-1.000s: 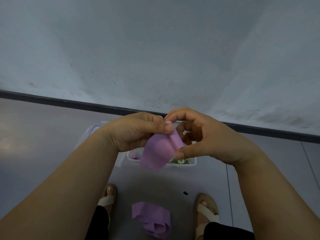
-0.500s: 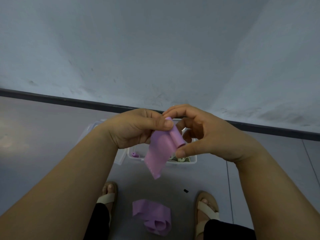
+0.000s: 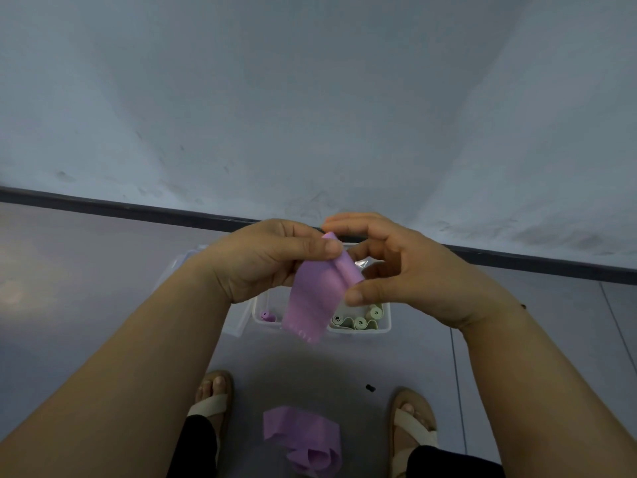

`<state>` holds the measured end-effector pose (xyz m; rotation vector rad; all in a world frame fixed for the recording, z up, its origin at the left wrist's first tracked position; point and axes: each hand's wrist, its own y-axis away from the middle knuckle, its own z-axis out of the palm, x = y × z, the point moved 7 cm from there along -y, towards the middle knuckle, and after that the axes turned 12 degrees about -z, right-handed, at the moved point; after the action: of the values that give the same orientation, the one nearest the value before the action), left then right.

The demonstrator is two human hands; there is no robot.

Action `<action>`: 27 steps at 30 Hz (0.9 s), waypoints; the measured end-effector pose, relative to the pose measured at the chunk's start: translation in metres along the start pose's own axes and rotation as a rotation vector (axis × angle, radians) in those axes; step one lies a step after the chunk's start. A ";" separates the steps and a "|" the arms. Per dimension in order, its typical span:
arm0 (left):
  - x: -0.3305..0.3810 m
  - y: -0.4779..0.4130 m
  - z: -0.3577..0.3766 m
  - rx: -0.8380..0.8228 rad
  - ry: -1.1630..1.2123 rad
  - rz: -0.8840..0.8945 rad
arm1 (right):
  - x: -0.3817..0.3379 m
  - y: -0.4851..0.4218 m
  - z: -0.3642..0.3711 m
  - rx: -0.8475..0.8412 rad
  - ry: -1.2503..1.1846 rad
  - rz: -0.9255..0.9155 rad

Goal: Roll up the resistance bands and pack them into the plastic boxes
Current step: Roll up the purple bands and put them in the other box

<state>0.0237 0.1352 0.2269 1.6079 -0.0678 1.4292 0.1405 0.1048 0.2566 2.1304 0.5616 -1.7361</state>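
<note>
Loose tail is hanging flatter and slightly shorter than 0.5 s ago. I'm rolling the purple flat rubber resistance band [image 3: 319, 294] in the air, in front of the clear plastic box [image 3: 385, 328]. My left hand [image 3: 265, 260] is pinching the roll's top end and my right hand [image 3: 406, 270] is pinching its lower end, other fingers loosely curled. Pale green rolled bands [image 3: 360, 320] and a small purple roll [image 3: 266, 316] are sitting in the box. A crumpled purple band [image 3: 303, 439] is lying on the grey floor [image 3: 103, 288] between my beige sandals [image 3: 415, 424].
</note>
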 end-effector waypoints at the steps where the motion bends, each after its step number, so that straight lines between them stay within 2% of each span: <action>1: 0.000 -0.001 -0.003 0.053 -0.007 0.005 | 0.003 0.000 -0.002 0.028 -0.047 0.023; 5: 0.005 -0.002 -0.010 0.245 0.060 0.054 | 0.010 0.000 -0.015 0.256 -0.138 0.103; 8: 0.009 -0.001 -0.013 0.336 0.117 0.103 | 0.019 0.000 -0.022 0.409 -0.080 0.160; 12: 0.011 -0.002 -0.016 0.363 0.175 0.161 | 0.020 -0.001 -0.021 0.491 -0.033 0.161; 17: 0.013 -0.004 -0.012 0.325 0.208 0.194 | 0.012 -0.003 -0.021 0.576 -0.026 0.075; 27: 0.013 -0.004 -0.011 0.356 0.156 0.209 | 0.010 -0.002 -0.028 0.600 0.061 0.008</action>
<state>0.0220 0.1514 0.2336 1.8078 0.1192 1.8032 0.1646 0.1214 0.2524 2.5687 0.0340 -2.0255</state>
